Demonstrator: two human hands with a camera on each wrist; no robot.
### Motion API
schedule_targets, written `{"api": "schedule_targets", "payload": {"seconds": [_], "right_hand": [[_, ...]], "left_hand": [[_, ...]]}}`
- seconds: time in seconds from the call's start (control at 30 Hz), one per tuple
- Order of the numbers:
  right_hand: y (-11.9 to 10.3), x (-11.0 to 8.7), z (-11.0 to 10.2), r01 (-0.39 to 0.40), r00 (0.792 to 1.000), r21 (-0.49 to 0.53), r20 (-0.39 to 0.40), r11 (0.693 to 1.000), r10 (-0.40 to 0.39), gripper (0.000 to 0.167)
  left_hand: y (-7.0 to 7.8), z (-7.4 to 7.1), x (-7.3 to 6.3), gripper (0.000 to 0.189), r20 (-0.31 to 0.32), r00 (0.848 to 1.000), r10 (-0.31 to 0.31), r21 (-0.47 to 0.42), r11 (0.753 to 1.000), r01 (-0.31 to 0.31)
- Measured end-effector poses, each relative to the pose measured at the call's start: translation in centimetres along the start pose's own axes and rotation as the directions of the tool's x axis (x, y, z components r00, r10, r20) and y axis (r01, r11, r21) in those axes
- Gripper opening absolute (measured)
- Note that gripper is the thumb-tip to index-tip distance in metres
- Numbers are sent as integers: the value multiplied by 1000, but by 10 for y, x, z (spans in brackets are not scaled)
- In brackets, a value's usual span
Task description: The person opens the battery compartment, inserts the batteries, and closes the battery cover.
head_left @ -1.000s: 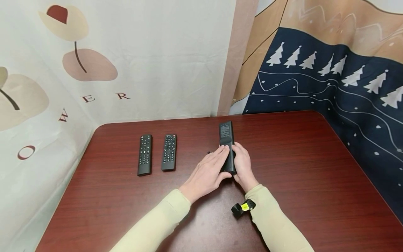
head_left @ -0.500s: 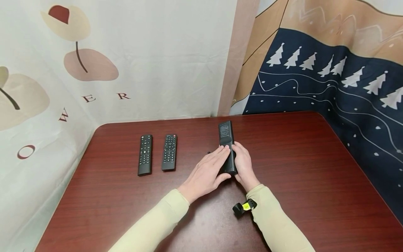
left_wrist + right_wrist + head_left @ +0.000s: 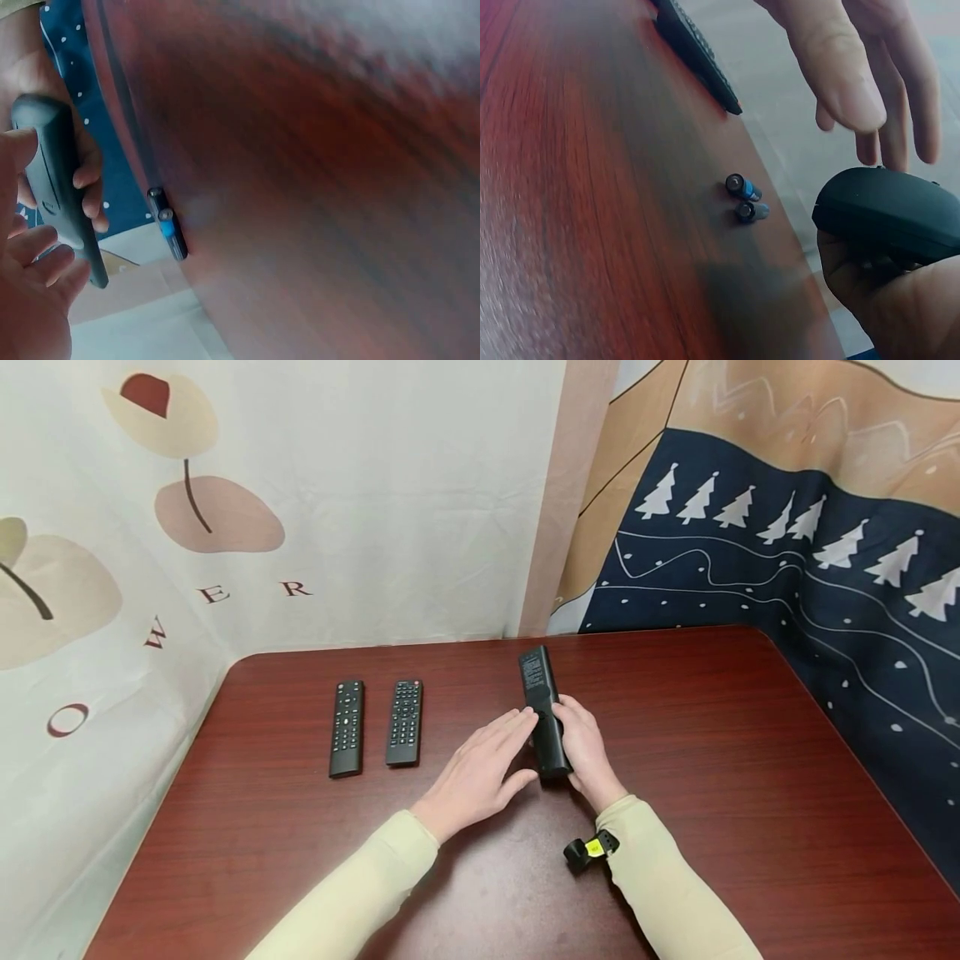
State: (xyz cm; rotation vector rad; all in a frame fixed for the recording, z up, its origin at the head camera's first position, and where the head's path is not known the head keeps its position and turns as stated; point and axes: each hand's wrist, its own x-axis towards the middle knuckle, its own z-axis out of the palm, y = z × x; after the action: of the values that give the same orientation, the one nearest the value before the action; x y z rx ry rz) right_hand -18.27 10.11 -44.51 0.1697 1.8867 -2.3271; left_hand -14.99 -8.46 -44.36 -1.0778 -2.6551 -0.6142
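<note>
My right hand [image 3: 587, 747] grips a black remote control [image 3: 550, 741] above the table, its labelled back turned up and its far end leaning left. Beside the remote's left edge is my left hand [image 3: 474, 770], fingers straight, thumb spread. The right wrist view shows a gap between the left fingers [image 3: 907, 97] and the remote's near end. Two batteries [image 3: 168, 225] with blue bands lie side by side on the table in the left wrist view; the left hand mostly hides them in the head view.
Two more black remotes, an outer one [image 3: 346, 729] and an inner one [image 3: 404, 724], lie buttons up at the left of the brown table [image 3: 697, 760]. A pale curtain [image 3: 397, 527] and a dark blue printed cloth [image 3: 750, 568] hang behind the edges.
The left hand has come off the remote's back, moving slightly left. The right hand has shifted a little right, tilting the remote further.
</note>
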Motion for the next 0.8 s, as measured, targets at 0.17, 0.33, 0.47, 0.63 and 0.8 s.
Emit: {"api": "schedule_targets", "payload": {"seconds": [0.17, 0.33, 0.47, 0.63, 0.8], "right_hand": [[-1, 1, -3, -16, 1000, -7, -1, 1000, 16, 40], [-3, 1, -7, -26, 1000, -76, -14, 997, 25, 41], [-4, 1, -11, -25, 999, -115, -26, 993, 23, 40], [-3, 3, -15, -8, 999, -168, -35, 986, 3, 39], [-2, 3, -20, 10, 999, -209, -49, 978, -20, 38]], "left_hand": [[-6, -5, -3, 69, -20, 999, -28, 9, 1000, 28], [-13, -10, -6, 66, -10, 998, -57, 37, 998, 57], [-18, -14, -9, 64, -5, 996, -86, 46, 995, 86], [-25, -18, -13, 63, -17, 993, -117, 53, 992, 117], [-34, -23, -17, 61, -37, 992, -124, 79, 989, 127]]}}
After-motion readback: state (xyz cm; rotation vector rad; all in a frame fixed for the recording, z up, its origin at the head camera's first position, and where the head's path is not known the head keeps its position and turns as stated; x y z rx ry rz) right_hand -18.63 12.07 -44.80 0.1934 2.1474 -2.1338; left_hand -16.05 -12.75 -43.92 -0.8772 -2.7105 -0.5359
